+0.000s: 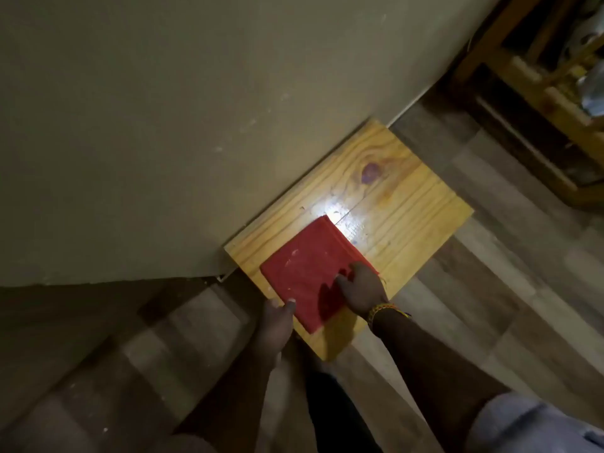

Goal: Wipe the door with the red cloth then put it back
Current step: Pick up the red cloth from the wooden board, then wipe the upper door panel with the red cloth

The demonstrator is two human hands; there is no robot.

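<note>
Cloth: the red cloth (310, 273) is lying folded flat on a small wooden table (392, 204) that is standing against the wall (163, 125), with the cloth toward the near corner of the top.
Left hand: the left hand (274, 322) is reaching to the cloth's near left edge; the thumb is lying on the red surface, while the other fingers are hidden below, so I cannot tell whether they are closing under the fold.
Right hand: the right hand (361, 289), a beaded bracelet (385, 310) at its wrist, is resting curled on the cloth's right edge, fingertips pressing on the fabric; it is not lifting anything that I can see.
Door: no door is showing here; only the wall, the wood-look floor (490, 289) and a shelf unit (539, 93) at the upper right.
Step, as I judge it: the hands are either gathering the cloth up or settling it down on the table; this one view is not telling which.
Doing it well: both hands should be working the opposite edges together so the folded layers are staying stacked.
Watch: the bright glare patch (330, 210) beside the cloth's far corner is hiding that bit of the tabletop.
Risk: a one-sided pull is likely to be unfolding the stack or dragging it off the near corner.
</note>
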